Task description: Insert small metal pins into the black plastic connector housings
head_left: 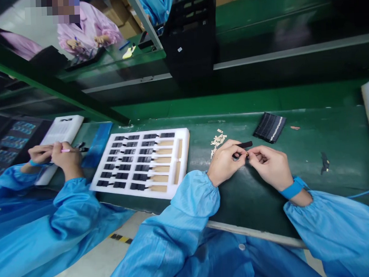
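Observation:
My left hand is closed around a small flat black strip, whose end sticks out past the fingers. Close against it, my right hand pinches at a tiny dark piece between the fingertips; its kind is too small to make out. A blue band circles my right wrist. Beyond my left hand lies a loose heap of small cream-coloured tabs. Behind my right hand is a row of thin black strips packed side by side, crossed by a pale line.
A white foam tray with black parts in its slots stands to the left. A co-worker's hands work further left. One black piece and a pinkish scrap lie right. A black crate stands behind the bench.

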A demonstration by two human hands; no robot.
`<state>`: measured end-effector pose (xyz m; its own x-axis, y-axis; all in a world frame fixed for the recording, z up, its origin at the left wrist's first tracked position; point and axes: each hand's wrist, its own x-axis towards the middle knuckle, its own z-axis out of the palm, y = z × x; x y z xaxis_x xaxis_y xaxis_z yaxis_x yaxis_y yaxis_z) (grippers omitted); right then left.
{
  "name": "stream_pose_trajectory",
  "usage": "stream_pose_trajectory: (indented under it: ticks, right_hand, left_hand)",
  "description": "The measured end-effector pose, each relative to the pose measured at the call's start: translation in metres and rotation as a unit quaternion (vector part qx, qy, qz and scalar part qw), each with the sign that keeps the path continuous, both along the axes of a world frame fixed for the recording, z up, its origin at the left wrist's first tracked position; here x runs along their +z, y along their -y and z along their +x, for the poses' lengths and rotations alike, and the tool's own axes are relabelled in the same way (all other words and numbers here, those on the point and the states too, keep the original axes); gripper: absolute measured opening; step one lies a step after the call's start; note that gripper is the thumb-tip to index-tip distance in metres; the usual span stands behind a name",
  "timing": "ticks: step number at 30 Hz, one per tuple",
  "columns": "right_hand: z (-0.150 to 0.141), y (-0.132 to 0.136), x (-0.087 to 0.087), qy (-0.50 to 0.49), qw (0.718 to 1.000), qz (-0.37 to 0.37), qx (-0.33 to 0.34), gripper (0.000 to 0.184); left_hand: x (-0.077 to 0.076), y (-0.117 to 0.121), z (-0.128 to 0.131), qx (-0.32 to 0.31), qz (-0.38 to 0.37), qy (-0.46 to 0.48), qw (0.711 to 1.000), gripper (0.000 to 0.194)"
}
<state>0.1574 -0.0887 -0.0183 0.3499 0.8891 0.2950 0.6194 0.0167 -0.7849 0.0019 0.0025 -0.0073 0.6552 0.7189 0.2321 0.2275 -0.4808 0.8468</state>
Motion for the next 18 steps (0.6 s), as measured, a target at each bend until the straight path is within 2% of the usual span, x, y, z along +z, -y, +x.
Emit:
stream_pose_trajectory:
  ticks: [3, 5, 9, 14, 18]
  right_hand:
    - [0.004, -0.001, -0.001, -0.052, 0.998, -0.021, -0.027, 0.011]
    - [0.006, -0.002, -0.002, -0.079, 0.995, -0.031, -0.05, 0.013]
    - [0.002, -0.001, -0.001, -0.068, 0.996, -0.027, -0.046, 0.017]
    - [-0.006, -0.001, 0.003, 0.005, 1.0, -0.001, -0.011, 0.013]
    - [-0.004, -0.002, 0.001, 0.006, 1.0, -0.012, -0.009, 0.012]
  left_hand:
    - [-0.002, -0.004, 0.0, 0.01, -0.012, 0.014, 1.0, 0.008]
    - [-0.004, -0.009, -0.001, 0.044, -0.019, 0.029, 0.998, 0.006]
    - [-0.006, -0.013, -0.002, 0.106, -0.021, 0.05, 0.993, 0.004]
    - [-0.003, -0.002, 0.0, 0.046, -0.013, -0.01, 0.999, 0.007]
    - [-0.001, 0.003, 0.001, 0.031, -0.006, -0.033, 0.999, 0.007]
